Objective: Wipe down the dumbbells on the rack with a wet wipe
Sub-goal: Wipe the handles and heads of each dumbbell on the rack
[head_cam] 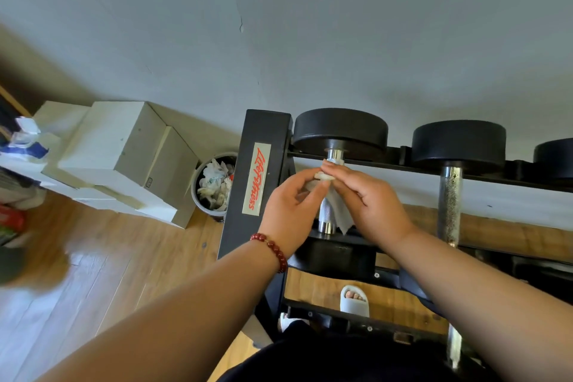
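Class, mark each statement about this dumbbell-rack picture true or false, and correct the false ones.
1. The wet wipe hangs over the handle of the leftmost dumbbell on the rack. True.
2. The bead bracelet is on the right wrist. False: it is on the wrist of the left hand.
3. The bin beside the rack is empty. False: it holds crumpled waste.
4. Some white boxes stand on the floor left of the bin. True.
5. The right hand hangs idle, away from the wet wipe. False: its fingers touch the wet wipe at the leftmost dumbbell's handle.
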`<state>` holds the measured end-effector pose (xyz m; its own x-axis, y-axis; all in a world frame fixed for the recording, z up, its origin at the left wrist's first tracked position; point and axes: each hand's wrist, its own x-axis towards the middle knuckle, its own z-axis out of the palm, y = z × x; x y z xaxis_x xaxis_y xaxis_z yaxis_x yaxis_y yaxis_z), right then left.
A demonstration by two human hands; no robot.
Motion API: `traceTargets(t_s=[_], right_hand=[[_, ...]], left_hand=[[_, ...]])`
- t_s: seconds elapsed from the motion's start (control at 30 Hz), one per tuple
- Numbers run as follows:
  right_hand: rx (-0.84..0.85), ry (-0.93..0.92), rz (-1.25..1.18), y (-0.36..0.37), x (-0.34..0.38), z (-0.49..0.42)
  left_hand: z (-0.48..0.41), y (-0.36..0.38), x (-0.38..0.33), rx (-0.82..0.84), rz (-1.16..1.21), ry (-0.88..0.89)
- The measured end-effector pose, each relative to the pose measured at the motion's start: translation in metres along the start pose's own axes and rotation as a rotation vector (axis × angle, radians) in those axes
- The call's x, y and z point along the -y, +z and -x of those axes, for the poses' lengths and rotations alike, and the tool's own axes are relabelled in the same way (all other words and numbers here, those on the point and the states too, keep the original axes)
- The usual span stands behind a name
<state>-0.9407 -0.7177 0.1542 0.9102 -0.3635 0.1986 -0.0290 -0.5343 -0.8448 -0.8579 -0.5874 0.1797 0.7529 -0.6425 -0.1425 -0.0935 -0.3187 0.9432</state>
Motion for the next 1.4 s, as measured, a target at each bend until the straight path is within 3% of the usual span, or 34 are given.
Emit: traceTargets(t_s=[0.2, 0.47, 0.6, 0.73, 0.87, 1.03, 1.4], right_hand=[[0.017, 0.326, -0.266, -0.012, 0.003, -0.008], [-0.044, 0.518, -0.526, -0.012, 0.007, -0.016], [0.097, 0.716, -0.76, -0.016, 0.011, -0.02], [0.008, 0.648, -0.684, -0.018, 0.01, -0.02], [-0.128, 0.545, -0.481, -0.014, 0.007, -0.014], [-0.074, 0.475, -0.413, -0.015, 0.013, -0.007], [0.02, 0.411, -0.132, -0.026, 0.012, -0.012]], left_hand=[[-0.005, -0.001, 0.003, -0.046, 0.101, -0.093], [-0.011, -0.001, 0.007, -0.055, 0.241, -0.186], [-0.014, -0.005, 0.002, -0.104, 0.313, -0.217], [-0.015, -0.009, -0.005, -0.112, 0.398, -0.277], [-0.016, -0.008, -0.004, 0.02, 0.485, -0.355], [-0.013, -0.008, 0.001, -0.075, 0.311, -0.263], [-0.015, -0.018, 0.002, 0.004, -0.072, -0.092]])
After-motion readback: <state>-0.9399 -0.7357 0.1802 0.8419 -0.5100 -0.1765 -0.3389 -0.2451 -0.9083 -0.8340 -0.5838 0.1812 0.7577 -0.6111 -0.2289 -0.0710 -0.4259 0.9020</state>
